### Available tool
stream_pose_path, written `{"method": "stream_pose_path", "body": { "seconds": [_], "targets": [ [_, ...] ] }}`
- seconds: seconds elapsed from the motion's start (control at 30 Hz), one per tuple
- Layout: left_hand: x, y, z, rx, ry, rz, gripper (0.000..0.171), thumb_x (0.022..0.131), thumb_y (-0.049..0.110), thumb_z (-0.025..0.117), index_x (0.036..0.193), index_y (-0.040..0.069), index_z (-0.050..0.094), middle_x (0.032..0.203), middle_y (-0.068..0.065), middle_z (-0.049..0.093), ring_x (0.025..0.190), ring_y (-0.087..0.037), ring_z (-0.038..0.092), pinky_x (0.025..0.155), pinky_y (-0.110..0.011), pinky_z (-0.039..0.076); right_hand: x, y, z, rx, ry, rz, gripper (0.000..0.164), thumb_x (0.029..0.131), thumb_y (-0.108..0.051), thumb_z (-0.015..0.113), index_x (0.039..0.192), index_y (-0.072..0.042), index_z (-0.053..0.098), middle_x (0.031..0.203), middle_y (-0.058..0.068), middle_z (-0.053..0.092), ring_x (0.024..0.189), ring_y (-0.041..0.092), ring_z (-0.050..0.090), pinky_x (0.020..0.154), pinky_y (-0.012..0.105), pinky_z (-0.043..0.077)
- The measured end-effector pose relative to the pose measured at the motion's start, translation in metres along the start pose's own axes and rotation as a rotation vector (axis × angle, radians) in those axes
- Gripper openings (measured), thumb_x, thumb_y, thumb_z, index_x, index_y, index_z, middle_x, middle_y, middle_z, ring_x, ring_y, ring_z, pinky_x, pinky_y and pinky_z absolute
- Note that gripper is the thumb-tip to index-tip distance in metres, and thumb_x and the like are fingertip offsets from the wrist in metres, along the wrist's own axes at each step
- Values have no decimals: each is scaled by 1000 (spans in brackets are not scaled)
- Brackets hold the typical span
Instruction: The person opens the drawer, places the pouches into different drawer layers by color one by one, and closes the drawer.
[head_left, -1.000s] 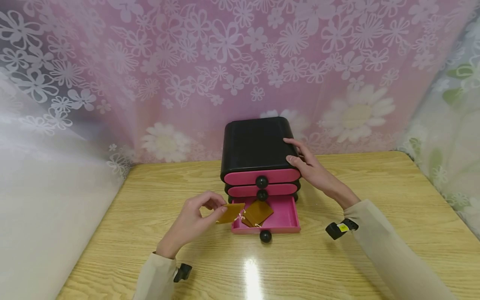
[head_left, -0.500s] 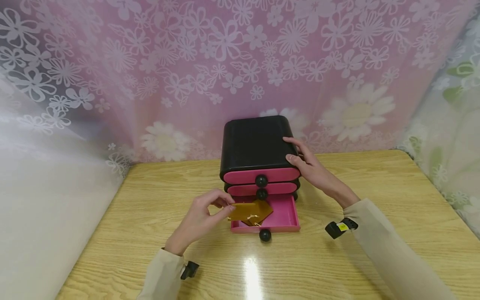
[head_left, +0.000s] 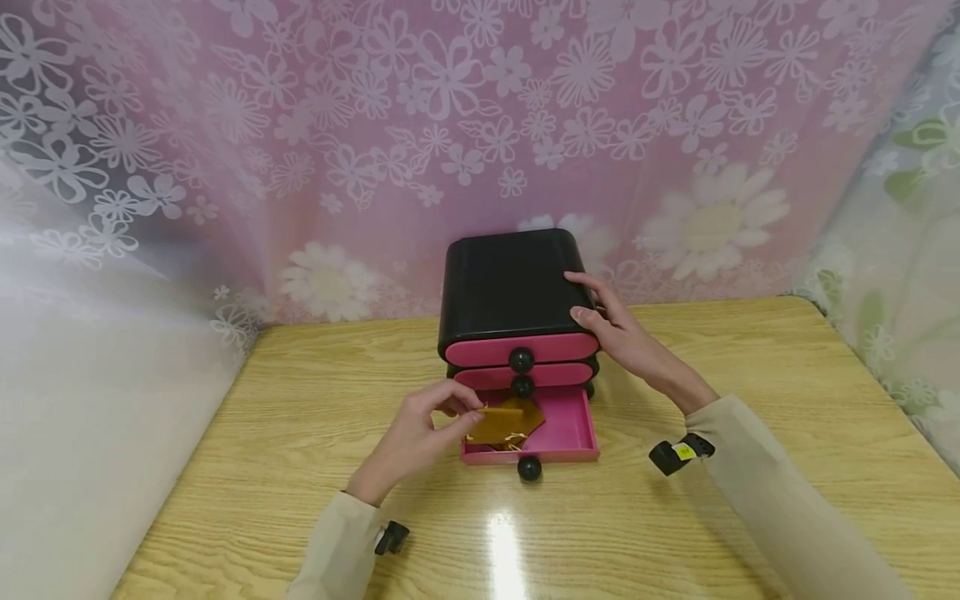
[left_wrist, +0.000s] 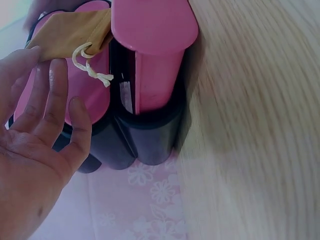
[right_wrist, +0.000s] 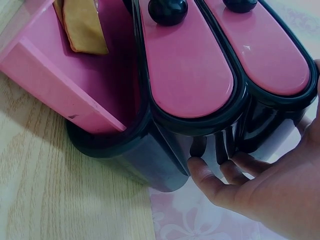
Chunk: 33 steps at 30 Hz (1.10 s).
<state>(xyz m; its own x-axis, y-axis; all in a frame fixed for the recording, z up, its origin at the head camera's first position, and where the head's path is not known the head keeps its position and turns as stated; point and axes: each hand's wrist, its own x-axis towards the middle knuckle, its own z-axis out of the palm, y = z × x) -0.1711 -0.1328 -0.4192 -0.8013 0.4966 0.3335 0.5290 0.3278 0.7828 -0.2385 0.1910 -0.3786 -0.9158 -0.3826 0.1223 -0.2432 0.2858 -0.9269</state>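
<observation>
My left hand (head_left: 420, 437) pinches a mustard-yellow drawstring pouch (head_left: 491, 427) between thumb and fingertips, above the pulled-out bottom drawer (head_left: 566, 425). In the left wrist view, the pouch (left_wrist: 72, 32) has a pale knotted cord (left_wrist: 87, 65) dangling from one end. Beneath it, at least one more pouch of the same colour (head_left: 531, 417) lies in the drawer's left part, partly covered. My right hand (head_left: 633, 342) rests on the right edge of the black drawer cabinet (head_left: 517, 283). In the right wrist view its fingertips (right_wrist: 200, 170) touch the cabinet's side.
Above the bottom drawer, the two pink-fronted drawers (head_left: 480, 352) are closed, with round black knobs (head_left: 521, 360). The cabinet stands on a wood-grain table (head_left: 337, 358) near a pink flowered curtain (head_left: 420, 250). Pale flowered curtains also hang at both sides.
My left hand has moved right with the pouch, from the drawer's left edge to over the drawer and the pouch lying there. The right hand keeps its place on the cabinet.
</observation>
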Motion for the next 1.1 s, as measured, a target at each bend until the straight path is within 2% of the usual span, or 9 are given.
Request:
{"method": "stream_pose_path", "body": {
  "seconds": [0.27,0.43,0.67,0.8,1.0,1.1],
  "targets": [
    [5,6,10,-15,-15,18,12,95,12,73,105,18,70,101,2,72,88,-9,67,82,-29,59,0,-1,0,-6,3,1,57,110,-29,41,163,-26,20,172,8,2,150,45,29,114,64,32],
    [8,10,18,-17,4,20,15,94,8,74,105,17,70,100,3,72,86,-8,66,79,-29,59,-1,-2,-1,-1,2,3,57,110,-28,41,163,-26,19,172,8,1,152,46,25,116,66,31],
    [12,10,32,-27,35,56,13,93,9,74,104,16,71,97,2,72,79,-7,64,66,-29,57,-2,-2,0,-5,2,-4,57,110,-28,41,163,-26,20,172,8,2,150,46,28,114,63,33],
    [14,9,39,-30,49,73,11,94,10,74,103,15,71,96,0,73,79,-8,66,66,-29,58,-1,-1,0,-3,1,-2,56,111,-29,41,163,-26,20,172,8,2,149,45,29,115,63,32],
    [16,10,47,-15,49,51,12,94,13,74,104,18,70,98,3,73,81,-6,66,63,-27,53,-1,-1,1,-1,3,2,56,111,-30,41,163,-27,20,172,7,3,148,44,30,114,63,32],
    [17,11,52,-24,43,37,12,95,14,74,105,18,69,98,3,74,81,-5,66,63,-27,54,-1,0,0,-1,5,6,57,110,-31,41,163,-28,20,172,7,3,149,45,29,115,64,32]
  ]
}}
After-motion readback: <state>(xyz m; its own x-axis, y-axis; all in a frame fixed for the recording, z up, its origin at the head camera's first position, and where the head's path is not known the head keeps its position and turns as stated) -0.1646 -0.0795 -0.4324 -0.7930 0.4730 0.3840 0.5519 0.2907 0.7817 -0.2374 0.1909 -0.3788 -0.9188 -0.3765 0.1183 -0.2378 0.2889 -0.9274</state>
